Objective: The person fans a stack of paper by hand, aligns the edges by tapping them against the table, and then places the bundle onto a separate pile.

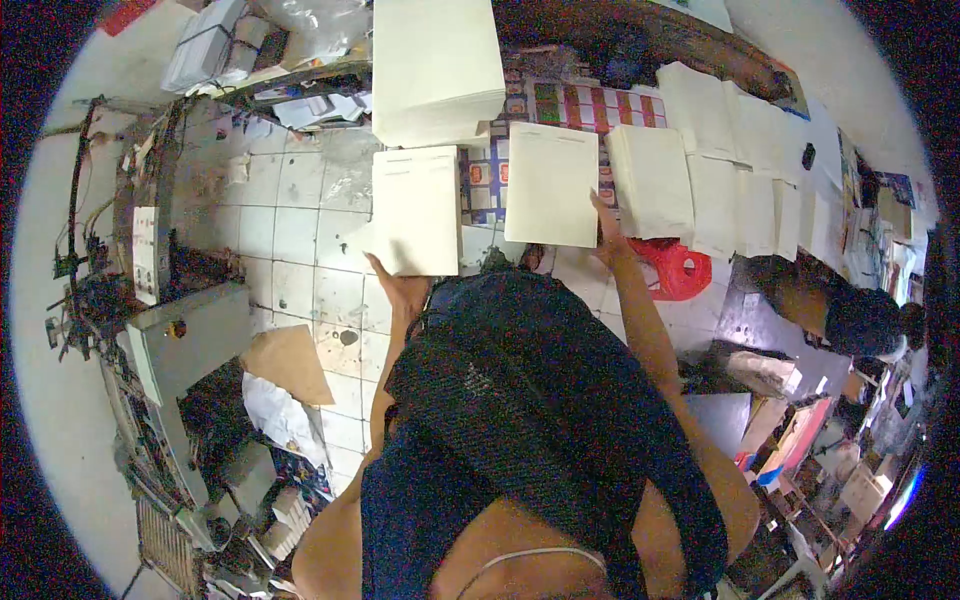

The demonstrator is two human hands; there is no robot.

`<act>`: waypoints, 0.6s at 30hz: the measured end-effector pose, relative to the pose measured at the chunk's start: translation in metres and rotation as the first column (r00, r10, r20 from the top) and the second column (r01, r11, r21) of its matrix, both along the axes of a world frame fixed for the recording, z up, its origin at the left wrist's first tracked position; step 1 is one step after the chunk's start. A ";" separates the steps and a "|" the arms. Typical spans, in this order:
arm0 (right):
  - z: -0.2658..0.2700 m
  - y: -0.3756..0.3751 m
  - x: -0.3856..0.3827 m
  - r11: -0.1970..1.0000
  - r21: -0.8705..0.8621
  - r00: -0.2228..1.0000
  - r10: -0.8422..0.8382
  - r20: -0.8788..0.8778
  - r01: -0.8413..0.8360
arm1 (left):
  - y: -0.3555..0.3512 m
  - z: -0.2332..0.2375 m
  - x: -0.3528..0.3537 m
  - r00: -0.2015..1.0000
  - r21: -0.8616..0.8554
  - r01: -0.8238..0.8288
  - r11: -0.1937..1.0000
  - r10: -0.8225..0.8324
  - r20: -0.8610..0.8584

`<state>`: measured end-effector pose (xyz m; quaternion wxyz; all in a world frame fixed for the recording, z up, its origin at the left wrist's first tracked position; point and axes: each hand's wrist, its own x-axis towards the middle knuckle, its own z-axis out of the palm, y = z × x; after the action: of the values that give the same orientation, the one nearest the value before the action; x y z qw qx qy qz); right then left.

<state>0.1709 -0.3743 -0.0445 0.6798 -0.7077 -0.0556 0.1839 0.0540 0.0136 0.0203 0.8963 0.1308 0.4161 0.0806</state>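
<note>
In the head view, my left hand (403, 290) is at the lower left corner of a cream paper stack (416, 210). Its thumb sticks out beside the edge, and the fingers are partly hidden beneath the paper. My right hand (608, 235) grips the right edge of a second cream paper stack (552, 185), thumb up along the side. Both stacks carry a thin printed line near the top. Beyond the left one, a taller pile of cream sheets (437, 70) rises. Patterned printed sheets (483, 180) show between the two stacks.
More cream paper stacks (650, 185) line the surface to the right. A red plastic stool (680, 270) stands below them. To the left are a machine with a grey box (190, 330) and a tiled floor (290, 235) with brown cardboard (290, 365). Clutter fills the lower right.
</note>
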 end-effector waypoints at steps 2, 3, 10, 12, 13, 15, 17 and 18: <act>-0.007 0.001 0.005 0.992 0.110 0.981 -0.042 -0.190 0.064 | -0.005 0.008 0.009 0.999 0.042 0.010 0.999 -0.011 0.031; -0.008 0.002 0.009 0.982 0.158 0.957 -0.055 -0.283 0.103 | -0.003 -0.001 0.014 0.998 0.037 -0.005 0.999 0.003 0.056; 0.029 0.018 0.010 0.930 0.218 0.808 -0.121 -0.577 0.295 | -0.004 -0.006 0.032 0.999 0.070 0.004 0.998 -0.002 -0.035; -0.015 0.003 0.012 0.988 0.124 0.945 -0.046 -0.322 0.091 | -0.009 0.001 0.031 0.995 0.076 0.032 0.997 -0.025 -0.098; -0.013 0.004 0.014 0.997 0.038 0.955 -0.053 -0.290 0.067 | -0.011 0.007 0.024 0.993 0.075 0.050 0.996 -0.041 -0.113; 0.031 0.024 0.022 0.984 -0.155 0.939 -0.134 -0.318 0.088 | -0.007 -0.001 0.013 0.998 -0.029 0.047 0.998 -0.048 -0.047; 0.056 0.042 0.022 0.962 -0.240 0.919 -0.206 -0.337 0.128 | 0.002 -0.032 0.004 0.979 0.144 0.204 0.968 -0.201 -0.035; 0.054 0.044 0.026 0.967 -0.217 0.932 -0.196 -0.304 0.133 | 0.000 -0.029 0.003 0.960 0.228 0.278 0.933 -0.277 -0.038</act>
<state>0.1970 -0.3305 0.0096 0.6209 -0.7327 0.1343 0.2441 0.0575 0.0131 -0.0088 0.8761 0.2919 0.3837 0.0008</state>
